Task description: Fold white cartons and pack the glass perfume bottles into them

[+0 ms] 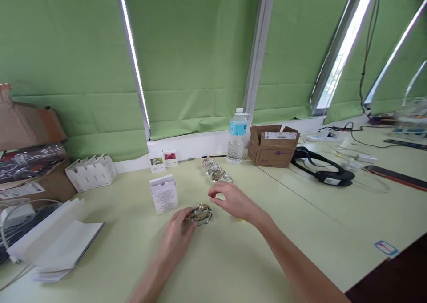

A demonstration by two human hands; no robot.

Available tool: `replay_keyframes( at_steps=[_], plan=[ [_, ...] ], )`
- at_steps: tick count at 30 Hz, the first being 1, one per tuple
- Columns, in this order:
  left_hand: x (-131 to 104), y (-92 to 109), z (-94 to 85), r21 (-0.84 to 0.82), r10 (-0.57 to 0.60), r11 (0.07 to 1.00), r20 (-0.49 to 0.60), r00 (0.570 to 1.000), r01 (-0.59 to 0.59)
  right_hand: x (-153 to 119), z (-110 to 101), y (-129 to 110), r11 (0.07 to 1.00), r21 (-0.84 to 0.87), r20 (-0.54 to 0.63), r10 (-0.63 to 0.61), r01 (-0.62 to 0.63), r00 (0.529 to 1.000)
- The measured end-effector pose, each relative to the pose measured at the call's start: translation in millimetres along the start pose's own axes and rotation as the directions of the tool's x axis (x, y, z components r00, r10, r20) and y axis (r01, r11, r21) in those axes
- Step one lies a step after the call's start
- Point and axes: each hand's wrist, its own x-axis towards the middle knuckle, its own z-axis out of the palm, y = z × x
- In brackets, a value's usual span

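Observation:
A small round glass bottle (202,214) with a gold top stands on the pale green table (233,267). My left hand (178,236) grips its left side with the fingertips. Just right of and above the bottle hovers my right hand (233,200), fingers curled and pinched, nothing visibly in it. Behind it runs a row of similar glass bottles (216,173). An open white carton (163,195) stands upright just left of the held bottle.
A water bottle (236,136) and an open cardboard box (273,146) stand at the back. White cartons (91,171) and two small printed boxes (163,160) sit left. Folded white sheets (56,240) lie near left. A black strap device (322,169) and cables lie right.

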Motion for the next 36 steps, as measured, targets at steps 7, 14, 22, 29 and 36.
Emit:
replay_keyframes(
  at_steps=[7, 14, 22, 29, 36],
  plan=[
    [0, 0, -1.2, 0.011, 0.026, 1.0, 0.009, 1.0, -0.026, -2, 11, -22, 0.967, 0.118, -0.183, -0.203, 0.227, 0.962],
    [0, -1, -0.4, 0.004, 0.033, 0.999, 0.01, 0.999, -0.033, 0, 21, -17, 0.962, 0.058, -0.148, -0.258, 0.268, 0.955],
    [-1, 3, -2.3, 0.015, 0.041, 0.999, 0.019, 0.999, -0.041, 0, 23, -17, 0.954, -0.016, -0.148, -0.297, 0.298, 0.943],
    [-2, 6, -3.2, 0.048, 0.041, 0.998, 0.026, 0.999, -0.042, 0, 25, -24, 0.952, -0.059, -0.148, -0.305, 0.299, 0.941],
    [-3, 6, -3.5, 0.054, 0.042, 0.998, 0.034, 0.999, -0.044, -1, 15, -30, 0.986, -0.004, -0.06, -0.168, 0.168, 0.984]
  ],
)
